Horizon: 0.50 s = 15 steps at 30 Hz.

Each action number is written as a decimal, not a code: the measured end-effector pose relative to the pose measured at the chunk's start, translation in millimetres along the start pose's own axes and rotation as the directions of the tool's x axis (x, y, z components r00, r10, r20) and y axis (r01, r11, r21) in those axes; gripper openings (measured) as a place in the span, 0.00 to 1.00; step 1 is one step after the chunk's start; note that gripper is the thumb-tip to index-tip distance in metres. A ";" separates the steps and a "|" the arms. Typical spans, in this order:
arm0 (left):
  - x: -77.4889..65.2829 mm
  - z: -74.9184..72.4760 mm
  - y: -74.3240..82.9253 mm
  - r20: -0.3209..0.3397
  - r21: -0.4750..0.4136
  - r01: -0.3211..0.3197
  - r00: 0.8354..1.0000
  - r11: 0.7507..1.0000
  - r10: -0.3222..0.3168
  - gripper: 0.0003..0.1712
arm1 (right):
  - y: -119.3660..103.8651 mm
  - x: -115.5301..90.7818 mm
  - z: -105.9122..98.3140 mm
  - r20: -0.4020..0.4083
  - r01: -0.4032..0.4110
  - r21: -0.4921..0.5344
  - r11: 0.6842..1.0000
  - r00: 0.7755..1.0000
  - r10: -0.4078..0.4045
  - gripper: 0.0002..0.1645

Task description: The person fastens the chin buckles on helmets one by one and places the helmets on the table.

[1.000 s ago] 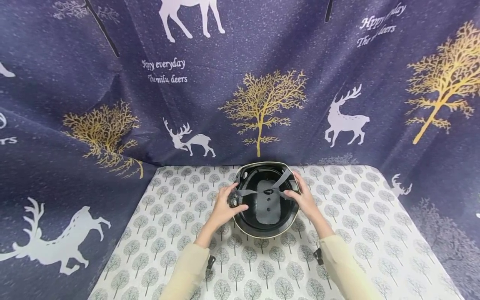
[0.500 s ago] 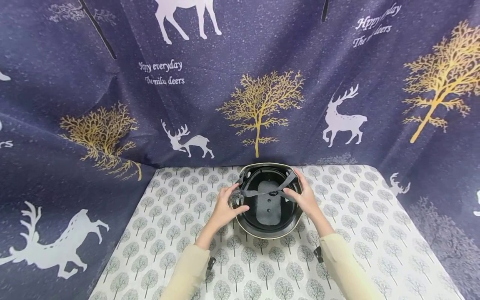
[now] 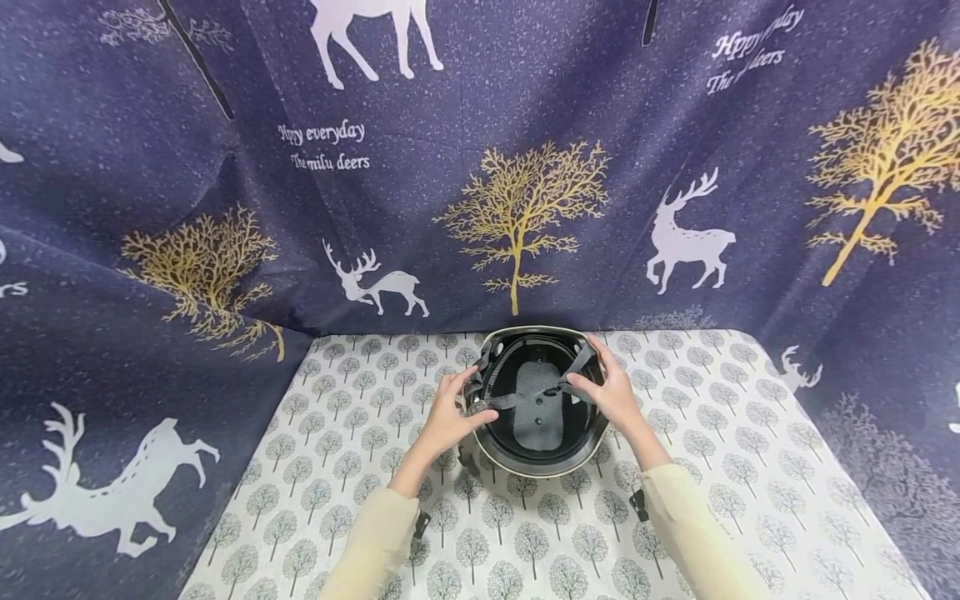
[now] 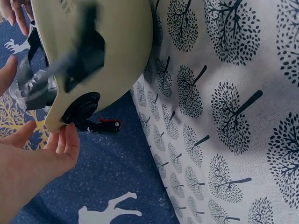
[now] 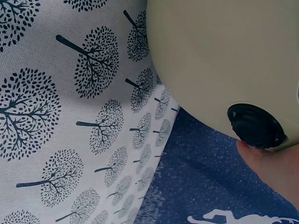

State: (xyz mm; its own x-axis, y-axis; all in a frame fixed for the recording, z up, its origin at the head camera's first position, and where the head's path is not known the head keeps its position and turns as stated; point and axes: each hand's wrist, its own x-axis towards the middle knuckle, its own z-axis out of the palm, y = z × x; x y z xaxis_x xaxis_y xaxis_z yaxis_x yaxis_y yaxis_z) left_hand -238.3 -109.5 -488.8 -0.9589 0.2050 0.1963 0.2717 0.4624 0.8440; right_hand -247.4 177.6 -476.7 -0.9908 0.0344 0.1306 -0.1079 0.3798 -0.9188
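- apparently, an upturned cream hard-shell helmet is pinched at its rim by left hand and right hand;
- its grey fabric strap could be twisted if tugged unevenly

- Helmet: cream shell of hard, plastic-looking material, smooth, with a low satin sheen.
- Inner lining: black, smooth and glossy, catching light, plastic by its look.
- Pad: grey cloth with a fine mesh-like texture, matt.
- Straps: grey fabric webbing, flat and dull.
- Round side piece: black moulded plastic, ridged, with slight shine.
- Clear piece: see-through and shiny, apparently plastic.
- Tree-print cloth: matt white fabric, its weave plainly visible.
- Deer-print backdrop: dark blue cloth, speckled, matt, softly creased.
- Sleeves: cream cloth, soft-looking and matt.
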 end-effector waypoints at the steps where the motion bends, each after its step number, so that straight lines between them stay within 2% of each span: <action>1: -0.1 0.0 -0.3 0.000 0.001 0.000 1.000 1.000 0.000 0.48 | -0.1 0.0 0.1 -0.001 0.001 -0.002 1.000 1.000 -0.001 0.48; 9: 0.0 -0.3 0.0 0.012 0.025 -0.037 0.999 0.999 0.036 0.48 | -4.5 0.6 0.0 -0.024 0.086 -0.021 0.996 0.996 -0.086 0.47; 15: -0.2 0.7 2.2 0.015 0.034 -0.021 1.000 0.999 0.021 0.48 | -8.7 0.1 -0.8 -0.033 0.107 -0.038 0.994 0.994 -0.108 0.47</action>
State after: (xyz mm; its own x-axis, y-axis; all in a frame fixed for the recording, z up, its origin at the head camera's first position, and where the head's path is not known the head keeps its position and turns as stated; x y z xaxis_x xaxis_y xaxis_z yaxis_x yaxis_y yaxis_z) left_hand -237.5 -107.9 -487.3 -0.9516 0.2276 0.2064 0.2947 0.4868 0.8223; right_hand -246.5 175.0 -468.3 -0.9702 0.0235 0.2413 -0.2100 0.4161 -0.8847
